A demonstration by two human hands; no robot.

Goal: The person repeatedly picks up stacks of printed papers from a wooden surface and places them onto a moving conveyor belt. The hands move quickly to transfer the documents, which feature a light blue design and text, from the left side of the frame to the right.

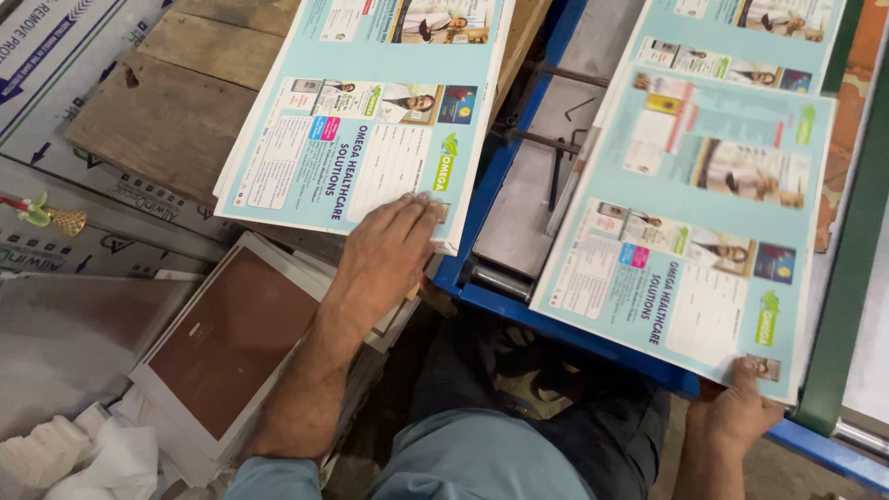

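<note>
The left hand (387, 252) lay flat, fingers spread and released, pressing the near edge of a stack of pale blue printed sheets (361, 111) on a wooden board (176, 111). The right hand (736, 412) pinched the near corner of a second printed sheet (690, 231), which lay beyond its fingers over the blue machine frame (593, 338). Good practice, in my judgement: keep edges squared under the fingertips and lift by the corner without creasing.

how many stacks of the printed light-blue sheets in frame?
2. One stack of printed sheets lies on the wooden boards, left hand flat on it. The other stack sits on the blue machine, right hand gripping its corner.
</note>
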